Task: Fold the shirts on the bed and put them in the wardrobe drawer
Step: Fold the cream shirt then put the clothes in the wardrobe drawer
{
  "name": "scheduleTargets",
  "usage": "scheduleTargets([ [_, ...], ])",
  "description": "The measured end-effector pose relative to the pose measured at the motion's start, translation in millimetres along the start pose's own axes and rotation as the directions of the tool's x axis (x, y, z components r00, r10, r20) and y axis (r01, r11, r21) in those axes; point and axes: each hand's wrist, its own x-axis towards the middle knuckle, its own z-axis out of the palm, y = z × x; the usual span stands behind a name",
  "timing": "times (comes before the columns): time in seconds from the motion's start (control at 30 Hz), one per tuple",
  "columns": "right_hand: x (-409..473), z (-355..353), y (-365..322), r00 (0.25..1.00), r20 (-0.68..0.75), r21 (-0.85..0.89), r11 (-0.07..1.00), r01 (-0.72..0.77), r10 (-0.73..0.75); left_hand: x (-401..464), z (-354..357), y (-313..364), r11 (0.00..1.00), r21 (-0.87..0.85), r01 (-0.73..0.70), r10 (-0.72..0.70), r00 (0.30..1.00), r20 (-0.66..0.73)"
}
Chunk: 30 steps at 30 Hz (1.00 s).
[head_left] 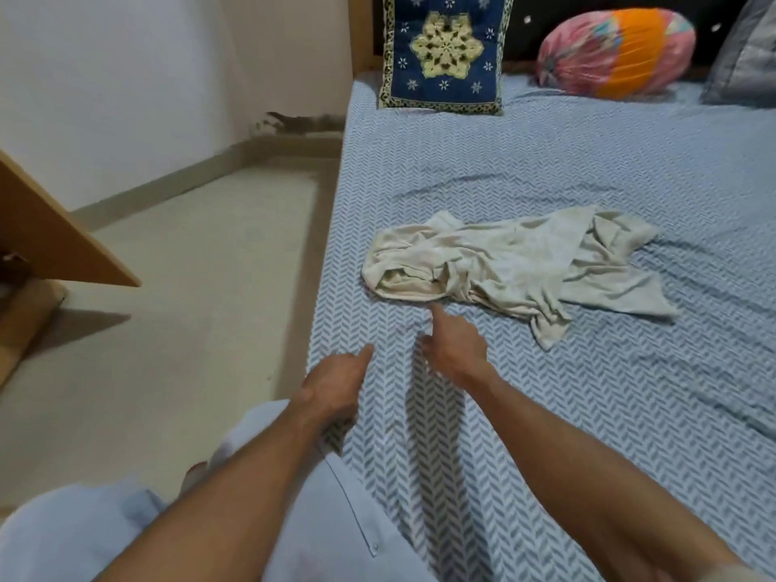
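Observation:
A crumpled off-white shirt (pixel 516 266) lies unfolded in the middle of the bed (pixel 630 392), which has a blue-grey herringbone sheet. My right hand (pixel 455 346) reaches over the sheet toward the shirt's near edge, with one finger stretched out almost to the cloth and nothing held. My left hand (pixel 336 382) hovers near the bed's left edge, with a finger extended, and it holds nothing. No wardrobe drawer is visible.
A blue embroidered cushion (pixel 443 52), a pink and orange round cushion (pixel 615 52) and a grey pillow (pixel 743 56) line the headboard. A tan wooden panel (pixel 54 237) juts in at the left over the pale floor (pixel 189 308) beside the bed.

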Motion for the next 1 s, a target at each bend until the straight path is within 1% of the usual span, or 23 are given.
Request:
scheduleTargets([
  [0.2,59,-1,-7,0.993,0.028,0.072,0.991,-0.112,0.11,14,5,-11,0.999,-0.036,-0.034,0.035,0.999,0.016],
  [0.23,64,0,-7,0.992,0.009,0.073,0.989,-0.127,0.127,18,3,-15,0.998,-0.055,-0.045,0.045,0.999,0.013],
  [0.3,68,2,-5,0.987,-0.073,0.089,0.986,-0.138,0.145,24,-2,-19,0.995,-0.083,-0.055,0.055,0.998,0.001],
  [0.37,62,1,-4,0.987,-0.112,0.125,0.987,-0.099,0.113,26,-4,-25,0.985,-0.169,-0.032,0.034,0.999,0.005],
  [0.43,51,-8,-3,0.98,-0.188,0.208,0.978,-0.028,0.068,24,-14,-27,0.957,-0.289,-0.006,0.001,1.0,-0.017],
  [0.5,32,-30,-3,0.951,-0.308,0.256,0.963,0.088,-0.005,18,-33,-18,0.935,-0.355,-0.006,-0.024,0.997,-0.079],
  [0.53,23,-41,-5,0.932,-0.36,0.267,0.953,0.145,-0.041,16,-43,-10,0.928,-0.371,-0.025,-0.032,0.989,-0.146],
  [0.57,14,-56,-6,0.916,-0.398,0.297,0.936,0.189,-0.058,12,-56,2,0.918,-0.392,-0.06,-0.035,0.972,-0.231],
  [0.6,5,-70,-10,0.908,-0.418,0.347,0.915,0.205,-0.045,10,-67,13,0.899,-0.424,-0.106,-0.039,0.947,-0.32],
  [0.67,-11,-102,-16,0.867,-0.498,0.44,0.865,0.241,0.011,4,-94,42,0.836,-0.487,-0.254,-0.024,0.869,-0.495],
  [0.73,-23,-133,-21,0.798,-0.602,0.438,0.847,0.303,0.025,-6,-120,67,0.764,-0.523,-0.378,-0.039,0.783,-0.621],
  [0.8,-38,-161,-24,0.758,-0.652,0.416,0.846,0.335,0.021,-23,-145,88,0.715,-0.538,-0.446,-0.06,0.728,-0.683],
  [0.87,-47,-182,-26,0.758,-0.652,0.429,0.82,0.379,-0.009,-34,-163,99,0.695,-0.525,-0.491,-0.027,0.711,-0.702],
  [0.9,-58,-196,-26,0.766,-0.642,0.449,0.799,0.401,-0.024,-45,-172,106,0.68,-0.513,-0.524,0.002,0.701,-0.713],
  [0.93,-66,-206,-27,0.795,-0.605,0.491,0.765,0.416,-0.043,-54,-179,109,0.65,-0.527,-0.547,0.019,0.705,-0.709],
  [1.0,-84,-229,-30,0.836,-0.534,0.562,0.687,0.461,-0.124,-73,-197,118,0.534,-0.594,-0.602,0.062,0.729,-0.682],
])
